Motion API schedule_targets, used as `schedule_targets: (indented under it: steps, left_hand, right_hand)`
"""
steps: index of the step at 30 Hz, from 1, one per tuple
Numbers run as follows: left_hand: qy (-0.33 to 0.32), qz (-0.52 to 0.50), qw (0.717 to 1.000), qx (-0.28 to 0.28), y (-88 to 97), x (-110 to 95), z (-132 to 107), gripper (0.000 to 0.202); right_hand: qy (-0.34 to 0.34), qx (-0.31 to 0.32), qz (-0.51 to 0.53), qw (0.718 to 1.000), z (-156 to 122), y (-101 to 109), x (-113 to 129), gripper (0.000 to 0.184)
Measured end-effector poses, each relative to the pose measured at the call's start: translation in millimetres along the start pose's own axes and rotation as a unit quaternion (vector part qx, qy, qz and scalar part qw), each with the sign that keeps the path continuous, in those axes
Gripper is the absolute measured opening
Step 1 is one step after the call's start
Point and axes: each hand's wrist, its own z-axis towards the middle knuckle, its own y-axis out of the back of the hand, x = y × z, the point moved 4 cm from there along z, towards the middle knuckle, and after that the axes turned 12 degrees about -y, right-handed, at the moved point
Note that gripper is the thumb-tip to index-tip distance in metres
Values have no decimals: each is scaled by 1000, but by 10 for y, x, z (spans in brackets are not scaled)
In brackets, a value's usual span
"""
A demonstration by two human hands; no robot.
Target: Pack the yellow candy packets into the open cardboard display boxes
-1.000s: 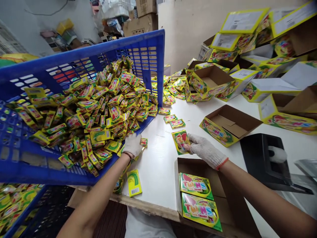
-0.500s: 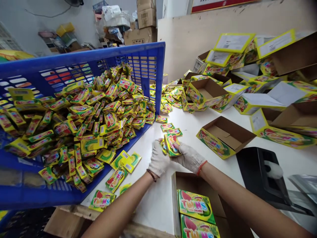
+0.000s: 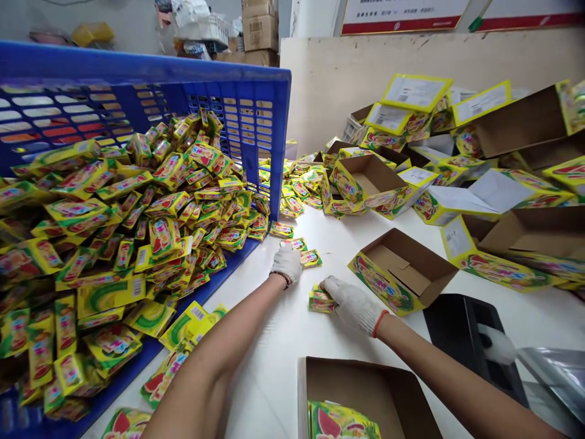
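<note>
My right hand (image 3: 359, 303), in a white knit glove, is closed around small yellow-green TWINS boxes (image 3: 321, 300) held just above the white table; how many is unclear. My gloved left hand (image 3: 286, 264) is farther forward, fingers curled against a small TWINS box (image 3: 299, 244) on the table. Its fingertips are partly hidden. Another small TWINS box (image 3: 312, 258) lies right beside that hand. Nearest me stands an open brown carton (image 3: 361, 372) with larger TWINS packs (image 3: 345, 421) inside.
A blue basket (image 3: 267, 85) heaped with small TWINS boxes (image 3: 167, 235) fills the left. An open display box (image 3: 402, 271) sits right of my hands, beside a black tape dispenser (image 3: 470, 341). More display boxes (image 3: 507, 244) are piled at the back right.
My hands were together holding small boxes; now they are apart. My left hand has let go and moved forward to boxes on the table, while the right keeps its boxes, held lower.
</note>
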Motion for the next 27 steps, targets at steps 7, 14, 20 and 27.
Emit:
schedule_targets:
  steps: [7, 14, 20, 27]
  left_hand:
    - [-42, 8, 998, 46, -126, 29, -6, 32]
    - [-22, 25, 999, -1, 47, 194, 182, 28]
    - [46, 35, 998, 14, 107, 414, 518, 27]
    - [-31, -16, 998, 55, -11, 325, 365, 17]
  right_hand:
    - [28, 31, -68, 997, 573, 312, 16, 46]
    - [47, 17, -5, 999, 739, 226, 4, 61]
    - [54, -46, -19, 997, 677, 213, 68, 54]
    - [60, 1, -72, 996, 999, 240, 90, 67]
